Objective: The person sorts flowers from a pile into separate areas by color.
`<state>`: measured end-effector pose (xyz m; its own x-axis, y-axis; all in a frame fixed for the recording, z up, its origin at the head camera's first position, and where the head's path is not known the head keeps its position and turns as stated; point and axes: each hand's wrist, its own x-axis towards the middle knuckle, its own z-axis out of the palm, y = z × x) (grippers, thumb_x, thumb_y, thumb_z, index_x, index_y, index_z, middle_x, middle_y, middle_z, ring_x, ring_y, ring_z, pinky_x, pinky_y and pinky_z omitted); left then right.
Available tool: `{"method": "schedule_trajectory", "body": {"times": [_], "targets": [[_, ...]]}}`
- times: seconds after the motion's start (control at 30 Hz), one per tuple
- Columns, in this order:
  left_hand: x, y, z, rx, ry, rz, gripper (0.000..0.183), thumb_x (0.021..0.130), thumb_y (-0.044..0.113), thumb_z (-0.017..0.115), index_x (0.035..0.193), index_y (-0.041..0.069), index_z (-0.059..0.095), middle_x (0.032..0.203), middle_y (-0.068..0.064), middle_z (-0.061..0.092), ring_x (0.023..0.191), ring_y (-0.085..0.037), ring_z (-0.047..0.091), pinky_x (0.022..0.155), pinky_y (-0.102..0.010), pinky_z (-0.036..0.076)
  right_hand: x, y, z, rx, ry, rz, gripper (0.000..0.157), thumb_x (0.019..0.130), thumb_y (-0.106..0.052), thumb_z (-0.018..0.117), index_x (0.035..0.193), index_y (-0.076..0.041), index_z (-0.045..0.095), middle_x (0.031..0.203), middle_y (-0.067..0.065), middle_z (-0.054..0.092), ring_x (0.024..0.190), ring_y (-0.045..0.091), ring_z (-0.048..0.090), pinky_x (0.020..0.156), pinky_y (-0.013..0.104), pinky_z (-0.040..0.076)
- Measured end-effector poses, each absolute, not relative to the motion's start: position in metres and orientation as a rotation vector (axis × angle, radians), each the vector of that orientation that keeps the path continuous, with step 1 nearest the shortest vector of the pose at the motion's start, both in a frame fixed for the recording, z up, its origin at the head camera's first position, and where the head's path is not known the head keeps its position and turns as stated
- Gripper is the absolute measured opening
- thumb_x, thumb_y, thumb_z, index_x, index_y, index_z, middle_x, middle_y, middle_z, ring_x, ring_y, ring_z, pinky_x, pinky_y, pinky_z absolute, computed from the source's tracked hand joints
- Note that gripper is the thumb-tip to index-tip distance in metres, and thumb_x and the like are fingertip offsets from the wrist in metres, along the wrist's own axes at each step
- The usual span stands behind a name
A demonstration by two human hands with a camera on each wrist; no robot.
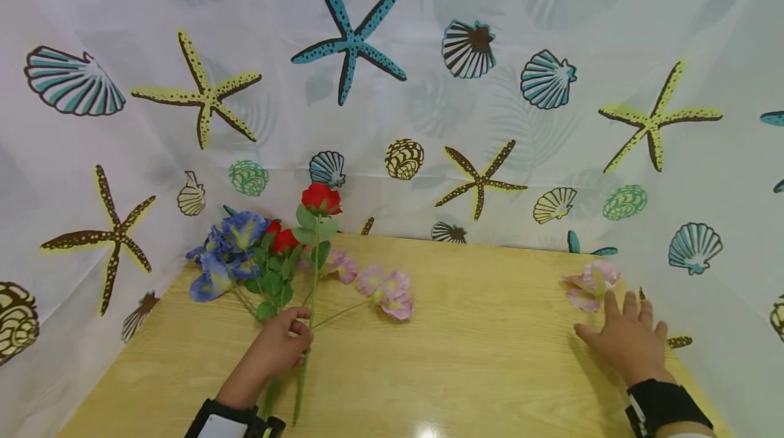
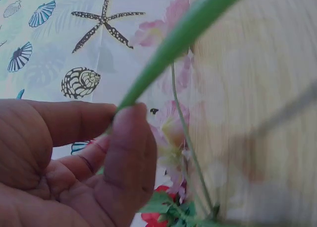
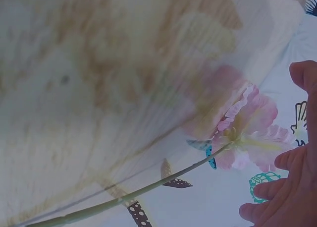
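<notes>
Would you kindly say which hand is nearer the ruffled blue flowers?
Left. The left hand is in front and right of the blue flowers; the right hand, far right.

Pretty loud colour mix here tbh: the front rose (image 1: 321, 198) is done in bright red with a green stem (image 1: 314, 302), the blue flowers (image 1: 241, 230) are touched with pale yellow, and the lone flower (image 1: 592, 281) is tinted soft pink. The tabletop (image 1: 478, 329) is patterned in yellowish wood grain, while the white cloth (image 1: 380, 132) is printed with dotted starfish (image 1: 352, 43) and striped shells (image 1: 548, 79) in teal, yellow and brown.
</notes>
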<state>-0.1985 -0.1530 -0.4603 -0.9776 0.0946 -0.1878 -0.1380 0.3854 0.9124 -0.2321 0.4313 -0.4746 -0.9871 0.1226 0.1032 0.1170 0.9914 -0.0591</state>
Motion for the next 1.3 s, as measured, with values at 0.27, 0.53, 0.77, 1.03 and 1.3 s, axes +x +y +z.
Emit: {"method": "schedule_trajectory", "body": {"times": [0.27, 0.53, 0.77, 1.03, 1.3], "targets": [[-0.195, -0.14, -0.468, 0.072, 2.269, 1.753, 0.043, 0.095, 0.006, 0.051, 0.136, -0.001, 0.04, 0.102, -0.012, 0.049, 0.078, -0.019, 0.056, 0.06, -0.035, 0.049, -0.228, 0.417, -0.48, -0.144, -2.961, 0.102, 0.107, 0.08, -0.072, 0.05, 0.145, 0.009, 0.024, 0.139, 0.046, 0.013, 0.125, 0.065, 0.004, 0.089, 0.081, 0.008], [-0.196, -0.127, -0.468, 0.146, 2.216, 1.79, 0.046, 0.096, 0.008, 0.052, 0.139, -0.001, 0.039, 0.103, -0.017, 0.054, 0.078, -0.019, 0.057, 0.059, -0.034, 0.049, -0.235, 0.387, -0.48, -0.106, -2.903, 0.181, 0.104, 0.078, -0.073, 0.051, 0.146, 0.002, 0.026, 0.142, 0.044, 0.015, 0.129, 0.062, 0.002, 0.092, 0.08, 0.007], [-0.194, -0.114, -0.472, 0.248, 2.102, 1.822, 0.048, 0.097, 0.01, 0.051, 0.14, -0.003, 0.035, 0.106, -0.017, 0.052, 0.081, -0.019, 0.057, 0.062, -0.032, 0.048, -0.239, 0.351, -0.474, 0.009, -2.804, 0.238, 0.095, 0.082, -0.069, 0.052, 0.141, 0.004, 0.036, 0.141, 0.035, 0.028, 0.129, 0.057, 0.017, 0.093, 0.076, 0.016], [-0.19, -0.096, -0.472, 0.287, 2.023, 1.844, 0.047, 0.097, 0.014, 0.052, 0.14, 0.001, 0.038, 0.105, -0.013, 0.05, 0.085, -0.021, 0.057, 0.065, -0.032, 0.047, -0.245, 0.294, -0.462, 0.121, -2.786, 0.476, 0.09, 0.086, -0.064, 0.05, 0.143, 0.004, 0.036, 0.143, 0.033, 0.031, 0.128, 0.051, 0.027, 0.098, 0.068, 0.028], [-0.182, -0.087, -0.47, 0.33, 2.022, 1.861, 0.044, 0.098, 0.013, 0.05, 0.138, 0.0, 0.039, 0.107, -0.015, 0.051, 0.085, -0.018, 0.056, 0.067, -0.033, 0.049, -0.236, 0.236, -0.449, 0.253, -2.743, 0.707, 0.077, 0.088, -0.061, 0.051, 0.14, -0.004, 0.044, 0.136, 0.019, 0.049, 0.121, 0.038, 0.046, 0.093, 0.057, 0.043]]}}
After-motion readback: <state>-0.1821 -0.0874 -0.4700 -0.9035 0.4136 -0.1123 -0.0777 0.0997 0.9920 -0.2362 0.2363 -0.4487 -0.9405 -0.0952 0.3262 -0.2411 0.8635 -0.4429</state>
